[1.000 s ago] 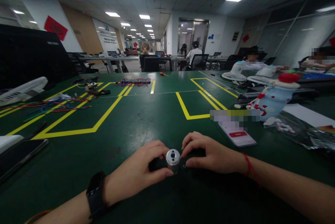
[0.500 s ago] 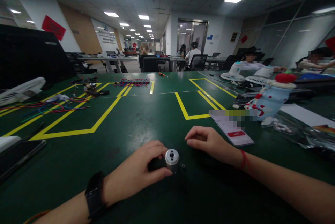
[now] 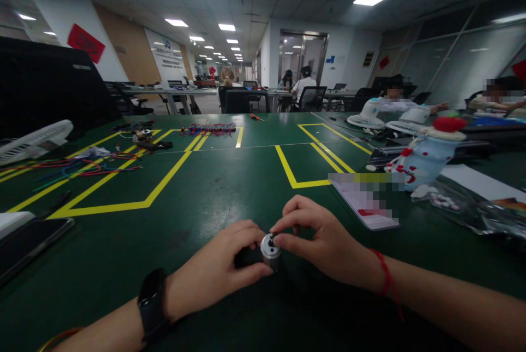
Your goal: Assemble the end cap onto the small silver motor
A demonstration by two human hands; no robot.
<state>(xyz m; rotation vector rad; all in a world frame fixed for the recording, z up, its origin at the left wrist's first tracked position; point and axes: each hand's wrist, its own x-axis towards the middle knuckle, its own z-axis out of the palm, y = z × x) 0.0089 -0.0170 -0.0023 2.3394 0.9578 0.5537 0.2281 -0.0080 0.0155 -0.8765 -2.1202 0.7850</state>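
A small silver metal cylinder (image 3: 270,252) stands upright on the green table (image 3: 205,187), its top face showing dark holes. Around its left side, my left hand (image 3: 217,264) grips it between thumb and fingers. My right hand (image 3: 316,234) is at the top of the cylinder, thumb and index finger pinched near its centre. Something small and dark shows at those fingertips, too small to make out.
A phone-like flat item (image 3: 365,204) lies right of my right hand, with a blue bottle (image 3: 429,157) beyond. Loose wires (image 3: 90,168) and a dark tablet (image 3: 36,242) are on the left. A screwdriver (image 3: 257,117) lies far back. People sit in the background.
My right hand has moved left and down onto the cylinder's top, its thumb and index finger now closed together. The small ring beside the cylinder no longer shows. My left hand keeps its hold.
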